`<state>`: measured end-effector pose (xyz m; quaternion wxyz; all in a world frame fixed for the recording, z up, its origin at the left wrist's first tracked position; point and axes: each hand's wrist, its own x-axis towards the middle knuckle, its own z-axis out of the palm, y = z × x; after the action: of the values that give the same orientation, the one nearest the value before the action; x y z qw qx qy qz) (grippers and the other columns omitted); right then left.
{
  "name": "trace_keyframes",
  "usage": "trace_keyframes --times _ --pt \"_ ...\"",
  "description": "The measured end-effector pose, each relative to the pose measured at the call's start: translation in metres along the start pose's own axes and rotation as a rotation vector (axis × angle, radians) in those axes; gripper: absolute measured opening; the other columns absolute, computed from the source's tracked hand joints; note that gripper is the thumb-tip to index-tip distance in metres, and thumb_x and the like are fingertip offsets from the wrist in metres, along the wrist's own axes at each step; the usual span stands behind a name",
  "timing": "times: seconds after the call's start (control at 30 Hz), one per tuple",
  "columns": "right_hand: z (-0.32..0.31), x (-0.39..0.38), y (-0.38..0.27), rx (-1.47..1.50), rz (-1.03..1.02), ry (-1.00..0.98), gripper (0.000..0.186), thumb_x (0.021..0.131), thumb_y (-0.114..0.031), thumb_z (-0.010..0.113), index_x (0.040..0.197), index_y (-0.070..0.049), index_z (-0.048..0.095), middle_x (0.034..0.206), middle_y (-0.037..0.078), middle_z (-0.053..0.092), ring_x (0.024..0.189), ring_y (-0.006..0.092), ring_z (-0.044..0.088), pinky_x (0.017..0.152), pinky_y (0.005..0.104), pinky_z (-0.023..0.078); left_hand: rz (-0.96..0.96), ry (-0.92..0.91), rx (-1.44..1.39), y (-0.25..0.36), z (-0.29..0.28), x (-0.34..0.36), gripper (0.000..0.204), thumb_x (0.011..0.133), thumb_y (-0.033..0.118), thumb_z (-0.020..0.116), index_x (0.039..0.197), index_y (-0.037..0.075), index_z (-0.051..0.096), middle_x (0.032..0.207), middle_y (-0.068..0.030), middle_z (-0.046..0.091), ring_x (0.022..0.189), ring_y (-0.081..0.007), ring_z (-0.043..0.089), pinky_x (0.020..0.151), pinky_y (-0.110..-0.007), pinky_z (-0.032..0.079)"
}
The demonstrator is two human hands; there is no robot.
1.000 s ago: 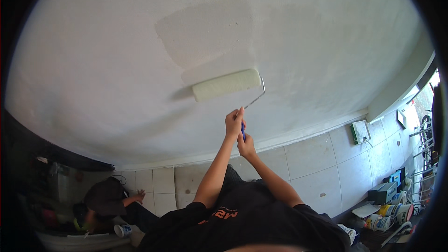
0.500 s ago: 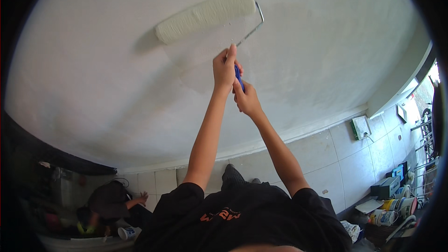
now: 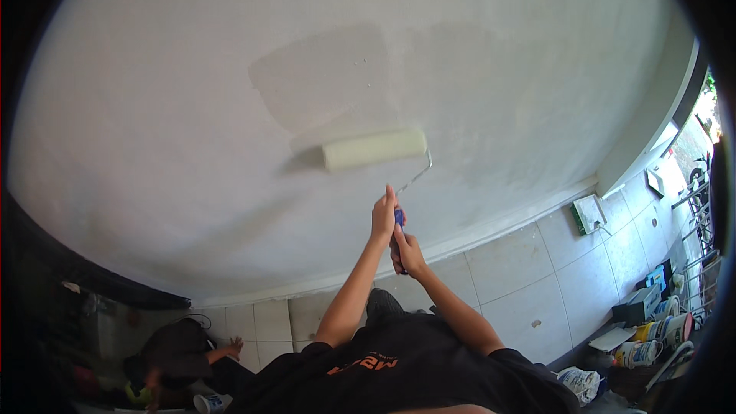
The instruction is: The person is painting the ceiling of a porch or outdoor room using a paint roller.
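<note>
A paint roller with a cream sleeve lies against the pale wall. Its thin metal frame bends down from the sleeve's right end to a blue handle. My left hand is wrapped round the upper part of this handle, thumb pointing up along it. Just below, to the right, my right hand grips the handle's lower end. Above the roller a darker, damp-looking patch with a few small light specks shows on the wall.
On the tiled floor at right stand a paint tray, a grey toolbox and several paint buckets. Another person in dark clothes is low at the left, near a white bucket. Metal racks line the far right.
Both hands have drawn the roller down the wall and slightly right, toward my body. The damp patch it covered is now exposed above it. The grip stays the same.
</note>
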<state>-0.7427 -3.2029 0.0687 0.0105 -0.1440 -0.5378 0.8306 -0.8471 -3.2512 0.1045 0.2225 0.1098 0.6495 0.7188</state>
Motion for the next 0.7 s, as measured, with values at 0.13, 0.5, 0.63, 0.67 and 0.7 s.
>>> trace_keyframes --times 0.13,0.5,0.63,0.67,0.7 --pt "-0.001 0.012 -0.056 0.034 -0.261 0.043 0.048 0.091 -0.049 0.043 0.072 -0.005 0.046 0.045 0.002 0.041 0.028 0.0118 0.038 0.026 0.0265 0.030 0.480 -0.061 0.203 0.089 0.025 -0.006 0.044 0.093 0.042 0.043 0.084 0.002 0.058 0.080 -0.0072 0.060 0.076 -0.0187 0.057 0.070 -0.027 0.044" --pt "-0.128 -0.106 -0.077 -0.082 -0.647 0.574 0.048 0.093 -0.048 0.038 0.075 -0.004 0.044 0.044 0.002 0.037 0.030 0.0107 0.035 0.027 0.0243 0.028 1.529 0.807 1.467 0.232 -0.023 0.053 0.043 0.086 0.037 0.050 0.123 0.014 0.053 0.137 -0.0086 0.029 0.108 -0.0314 0.027 0.092 -0.048 0.022" --pt "-0.130 -0.153 -0.059 0.008 -0.662 0.703 0.050 0.093 -0.050 0.036 0.075 -0.004 0.042 0.044 0.001 0.035 0.030 0.0105 0.036 0.028 0.0229 0.029 1.609 0.855 1.677 0.225 -0.031 0.059 0.042 0.085 0.039 0.049 0.124 0.024 0.052 0.135 -0.0066 0.030 0.108 -0.0317 0.024 0.091 -0.049 0.021" --pt "-0.130 -0.160 -0.054 0.014 -0.660 0.710 0.050 0.093 -0.050 0.036 0.075 -0.004 0.042 0.044 0.001 0.035 0.030 0.0105 0.036 0.028 0.0229 0.029 1.597 0.861 1.689 0.221 -0.032 0.060 0.042 0.085 0.040 0.049 0.124 0.024 0.052 0.135 -0.0065 0.029 0.107 -0.0319 0.024 0.091 -0.050 0.021" --pt "-0.129 -0.165 -0.051 0.059 -0.670 0.735 0.050 0.093 -0.050 0.035 0.075 -0.004 0.041 0.044 0.001 0.034 0.029 0.0104 0.035 0.028 0.0231 0.029 1.584 0.868 1.700 0.219 -0.032 0.059 0.043 0.086 0.041 0.048 0.125 0.025 0.052 0.136 -0.0064 0.028 0.107 -0.0321 0.024 0.091 -0.050 0.021"
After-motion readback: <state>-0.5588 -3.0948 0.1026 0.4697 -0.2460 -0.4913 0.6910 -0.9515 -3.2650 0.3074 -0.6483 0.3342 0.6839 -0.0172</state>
